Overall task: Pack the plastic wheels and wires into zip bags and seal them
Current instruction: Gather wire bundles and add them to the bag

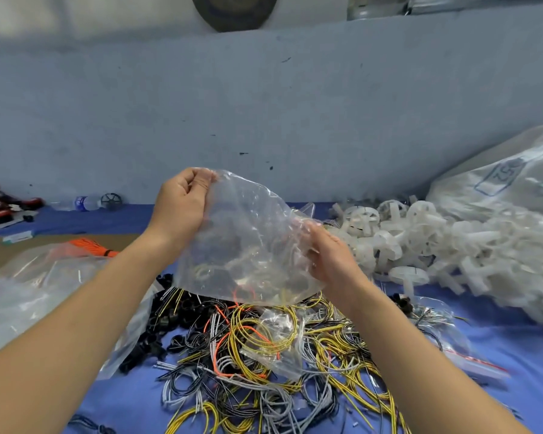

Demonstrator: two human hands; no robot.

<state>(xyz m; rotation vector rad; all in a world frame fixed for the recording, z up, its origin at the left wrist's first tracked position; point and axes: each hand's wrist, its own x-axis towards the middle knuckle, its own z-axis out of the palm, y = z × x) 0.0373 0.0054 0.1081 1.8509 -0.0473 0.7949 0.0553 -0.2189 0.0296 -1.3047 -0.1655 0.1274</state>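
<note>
Clear plastic bag [248, 239] held up in both hands above the wires [264, 355]
At its top edge the left hand [182, 205] pinches; the right hand [329, 255] clutches the crumpled right side. Thin film looks weightless, limp and slippery, so the mouth edges seem the place to hold. Tangled wires should be springy, best lifted as a bunch; white plastic wheels [420, 239], heaped at right, look rigid and light.

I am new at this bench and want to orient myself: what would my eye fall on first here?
The clear bag held up in the middle: the left hand pinches its top edge and the right hand grips its right side. Below it, a tangle of yellow, grey and orange wires covers the blue cloth. At the right, a heap of white wheels lies before a big sack.
</note>
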